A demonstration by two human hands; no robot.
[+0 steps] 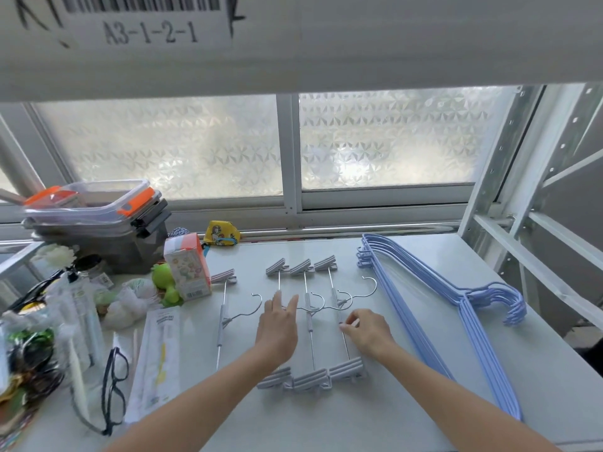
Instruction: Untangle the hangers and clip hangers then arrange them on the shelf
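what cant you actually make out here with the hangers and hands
- Head view: the left hand covers the middle of the leftmost grouped clip hanger.
- Whether the right hand pinches the clip hanger rod: fingers curled over it.
- Count of stacked blue hangers: overlapping.
- Left clutter: blurred.

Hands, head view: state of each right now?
Left hand: open, fingers straight, resting on a clip hanger.
Right hand: fingers curled, pinching the rod of the rightmost clip hanger.
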